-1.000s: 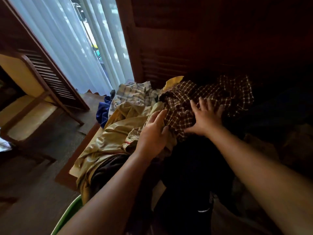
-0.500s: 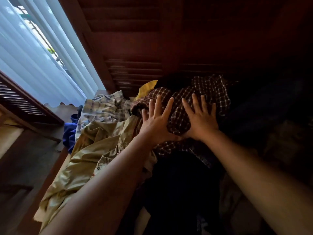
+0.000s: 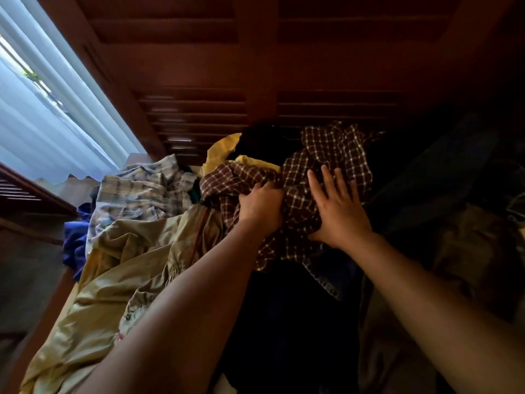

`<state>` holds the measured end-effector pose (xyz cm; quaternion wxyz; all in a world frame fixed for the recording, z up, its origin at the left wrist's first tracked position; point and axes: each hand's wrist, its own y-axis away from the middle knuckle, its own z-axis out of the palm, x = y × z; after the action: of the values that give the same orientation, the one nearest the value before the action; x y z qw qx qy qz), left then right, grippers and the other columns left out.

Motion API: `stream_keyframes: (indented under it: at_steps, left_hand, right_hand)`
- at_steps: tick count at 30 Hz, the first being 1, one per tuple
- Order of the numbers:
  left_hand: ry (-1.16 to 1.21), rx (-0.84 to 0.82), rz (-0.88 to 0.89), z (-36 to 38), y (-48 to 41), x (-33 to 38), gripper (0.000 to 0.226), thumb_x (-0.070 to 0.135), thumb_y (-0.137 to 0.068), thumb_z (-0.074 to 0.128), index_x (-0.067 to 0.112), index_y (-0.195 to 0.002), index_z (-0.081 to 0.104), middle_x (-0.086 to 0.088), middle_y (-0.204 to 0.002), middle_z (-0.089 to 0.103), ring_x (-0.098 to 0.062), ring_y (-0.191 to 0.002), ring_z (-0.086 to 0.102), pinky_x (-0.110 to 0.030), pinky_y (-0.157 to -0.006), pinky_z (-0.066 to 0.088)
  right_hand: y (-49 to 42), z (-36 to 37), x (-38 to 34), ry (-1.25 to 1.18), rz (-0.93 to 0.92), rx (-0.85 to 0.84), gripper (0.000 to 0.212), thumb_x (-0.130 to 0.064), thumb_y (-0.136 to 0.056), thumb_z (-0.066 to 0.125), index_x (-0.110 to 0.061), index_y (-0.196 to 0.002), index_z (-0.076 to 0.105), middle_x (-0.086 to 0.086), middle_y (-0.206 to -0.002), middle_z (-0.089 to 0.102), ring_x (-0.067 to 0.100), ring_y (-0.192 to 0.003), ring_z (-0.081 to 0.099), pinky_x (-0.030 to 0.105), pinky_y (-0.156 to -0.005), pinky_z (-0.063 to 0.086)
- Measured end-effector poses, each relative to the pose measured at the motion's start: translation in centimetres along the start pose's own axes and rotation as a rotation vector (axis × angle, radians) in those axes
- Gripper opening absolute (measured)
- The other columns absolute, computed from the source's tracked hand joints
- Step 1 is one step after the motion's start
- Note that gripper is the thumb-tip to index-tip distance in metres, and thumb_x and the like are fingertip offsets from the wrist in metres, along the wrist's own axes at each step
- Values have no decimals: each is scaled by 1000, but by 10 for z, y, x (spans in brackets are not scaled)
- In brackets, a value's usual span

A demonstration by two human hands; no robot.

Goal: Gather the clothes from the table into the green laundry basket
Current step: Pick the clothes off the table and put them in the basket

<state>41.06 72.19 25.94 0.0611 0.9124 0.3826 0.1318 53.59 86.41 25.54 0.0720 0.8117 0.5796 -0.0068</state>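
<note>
Probably a home bedroom: louvred wooden doors [image 3: 199, 115], sheer curtain [image 3: 42, 132], heaped clothes [image 3: 127, 265].

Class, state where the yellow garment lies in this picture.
Head view: the yellow garment peeks out at the back, just left of centre, between the pale plaid shirt and the brown checked shirt.

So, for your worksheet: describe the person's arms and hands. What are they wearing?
The left forearm and right forearm are bare to the frame's edge, no sleeves in view. The left hand and right hand wear no gloves; no watch, bracelet or ring shows, though the light is dim.
</note>
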Motion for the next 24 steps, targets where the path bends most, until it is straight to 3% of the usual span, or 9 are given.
stream_keyframes:
  at_steps: [2,4,10,12,15,17,20,22,24]
  left_hand:
    - [120,164,6,-6,15,-3,31,25,-92,65,22,-123,65,0,-124,62,-28,-117,58,-46,-84,53]
    - [251,357,-16,-13,38,-6,25,19,-84,69,20,-109,66,3,-107,65,-23,-100,62,-35,-69,46]
    - [481,685,14,-30,120,-16,33,15,-76,77,15,-108,71,6,-108,67,-18,-97,65,-41,-75,58]
    - [525,827,-24,-40,149,-19,34,13,-76,82,13,-109,73,6,-108,68,-14,-95,66,-33,-77,58]
    - [556,998,-102,-59,186,-21,26,8,-73,85,8,-95,72,4,-94,62,-8,-79,58,-20,-66,50]
    - [550,1105,-129,-74,204,-23,25,4,-71,86,6,-90,71,2,-91,58,-1,-75,51,-7,-68,39]
    - [505,1176,-159,-96,223,-28,24,9,-73,82,4,-93,70,-1,-98,56,-4,-81,49,-5,-74,37]
    - [465,1097,-229,-100,226,-36,29,18,-75,76,11,-102,68,2,-107,55,-11,-90,56,-18,-76,46]
    - [376,934,-318,-94,223,-48,37,25,-76,74,21,-111,64,4,-116,54,-20,-98,60,-33,-72,50]
  right_hand:
    - [-2,-3,-2,-2,7,4,147,-65,-65,84,-32,-156,-27,7,-168,-23,34,-155,-19,61,-124,-2]
    - [-4,-9,-3,-59,3,4,146,-68,-63,83,-39,-155,-27,5,-168,-22,34,-155,-18,64,-122,-4]
    - [-11,-29,-17,-191,10,49,123,-72,-69,74,-51,-156,-11,-6,-170,-12,35,-156,-13,72,-118,-7]
    - [-9,-31,-35,-293,-27,27,106,-66,-76,70,-44,-160,8,-5,-171,-2,34,-156,-8,70,-119,-7]
    - [7,-44,-83,-882,-135,5,63,-40,-88,72,-29,-143,44,-4,-147,42,27,-147,33,48,-125,21]
    - [14,-54,-113,-997,-96,-94,53,-31,-96,69,-24,-143,45,-7,-139,44,21,-137,43,34,-119,28]
    - [9,-47,-138,-924,-131,-246,62,-56,-84,73,-31,-137,53,2,-144,55,18,-121,57,36,-103,51]
    - [12,-53,-151,-887,-127,-303,41,-33,-92,73,-28,-129,56,-11,-116,60,8,-102,56,16,-75,53]
    - [14,-54,-151,-796,-88,-454,59,-23,-88,79,-22,-141,53,-12,-119,56,9,-108,53,17,-80,48]
